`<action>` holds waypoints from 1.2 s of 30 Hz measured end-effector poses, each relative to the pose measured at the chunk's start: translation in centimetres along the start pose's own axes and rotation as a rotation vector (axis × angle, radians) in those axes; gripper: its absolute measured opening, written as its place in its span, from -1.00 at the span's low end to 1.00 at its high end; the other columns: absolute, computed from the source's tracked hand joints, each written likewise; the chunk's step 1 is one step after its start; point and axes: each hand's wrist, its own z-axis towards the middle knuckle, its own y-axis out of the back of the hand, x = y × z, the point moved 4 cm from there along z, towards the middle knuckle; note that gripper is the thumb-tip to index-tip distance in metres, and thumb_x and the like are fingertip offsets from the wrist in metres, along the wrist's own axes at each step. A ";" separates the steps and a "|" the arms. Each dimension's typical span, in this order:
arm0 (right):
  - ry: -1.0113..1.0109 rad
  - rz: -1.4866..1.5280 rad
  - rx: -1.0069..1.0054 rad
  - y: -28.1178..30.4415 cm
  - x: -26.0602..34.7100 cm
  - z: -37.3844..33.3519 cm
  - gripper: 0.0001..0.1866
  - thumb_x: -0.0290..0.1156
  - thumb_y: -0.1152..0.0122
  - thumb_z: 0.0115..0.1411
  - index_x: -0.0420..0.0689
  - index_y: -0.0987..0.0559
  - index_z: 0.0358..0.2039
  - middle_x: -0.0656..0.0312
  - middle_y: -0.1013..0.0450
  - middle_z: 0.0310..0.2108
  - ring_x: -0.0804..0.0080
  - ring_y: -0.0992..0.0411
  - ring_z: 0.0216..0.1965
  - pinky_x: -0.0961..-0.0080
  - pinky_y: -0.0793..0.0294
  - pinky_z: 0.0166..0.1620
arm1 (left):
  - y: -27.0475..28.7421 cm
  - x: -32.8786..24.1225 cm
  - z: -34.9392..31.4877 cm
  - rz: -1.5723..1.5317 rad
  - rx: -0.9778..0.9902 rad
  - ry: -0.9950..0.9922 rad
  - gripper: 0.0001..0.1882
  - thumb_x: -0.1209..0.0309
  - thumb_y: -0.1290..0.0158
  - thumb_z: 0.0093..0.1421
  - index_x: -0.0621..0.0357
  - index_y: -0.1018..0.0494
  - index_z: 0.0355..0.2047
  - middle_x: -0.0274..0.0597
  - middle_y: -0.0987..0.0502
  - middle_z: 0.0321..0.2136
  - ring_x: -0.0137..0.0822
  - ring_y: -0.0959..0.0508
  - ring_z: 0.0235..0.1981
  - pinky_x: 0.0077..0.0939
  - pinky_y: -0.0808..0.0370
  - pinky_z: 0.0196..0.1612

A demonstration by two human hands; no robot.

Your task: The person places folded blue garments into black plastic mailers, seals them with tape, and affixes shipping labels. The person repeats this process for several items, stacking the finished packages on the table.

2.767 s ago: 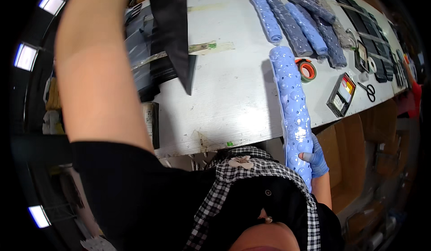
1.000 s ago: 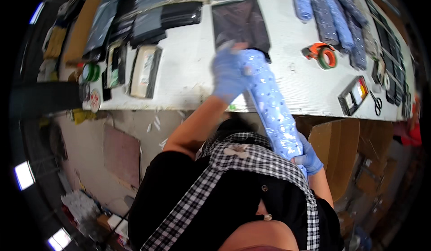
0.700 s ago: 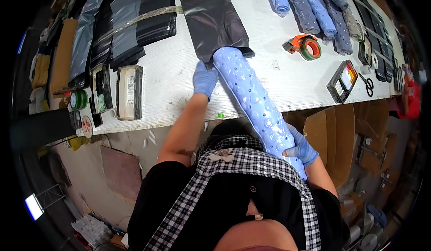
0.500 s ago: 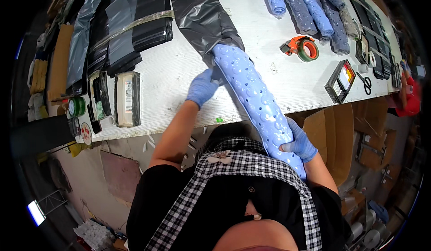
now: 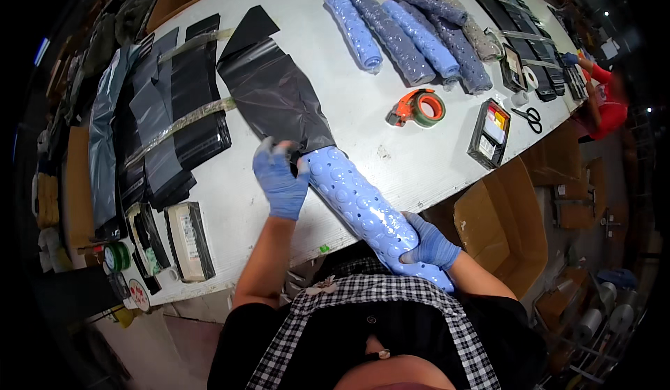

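A rolled blue bubble-textured mat (image 5: 359,205) slants from my body toward the table's middle, its far end inside the mouth of a dark grey plastic mailing bag (image 5: 279,93). My right hand (image 5: 434,242), in a blue-grey glove, is closed around the near part of the roll, thumb on top. At the bag's mouth, beside the roll's far end, my gloved left hand (image 5: 281,180) has its fingers curled over the bag's edge. The bag lies flat beyond the roll, with a folded corner at its far end.
Stacks of dark bags (image 5: 199,97) lie left, under tape strips. Several rolled mats (image 5: 391,37) sit at the back, near an orange tape dispenser (image 5: 419,108), a small box (image 5: 490,133) and scissors (image 5: 529,119). Below the table edge stands a cardboard box (image 5: 506,212). A person in red (image 5: 611,107) works far right.
The view has shifted, showing more of the table's far side. My left hand has turned upward, fingers now at the bag's edge. The roll still sits in the bag's mouth, held by my right hand.
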 end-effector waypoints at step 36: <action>0.576 -0.580 -0.128 -1.2 0.2 12.5 -0.72 -0.16 0.01 0.34 -0.12 -0.49 -0.22 -0.05 -0.49 -0.33 -0.04 -0.48 -0.27 0.20 -0.46 -0.18 | 2.7 -1.5 -11.9 -0.054 1.087 0.459 -0.76 0.27 0.05 0.29 0.18 -0.48 -0.23 0.19 -0.56 -0.31 0.14 -0.56 -0.29 -0.05 -0.51 -0.23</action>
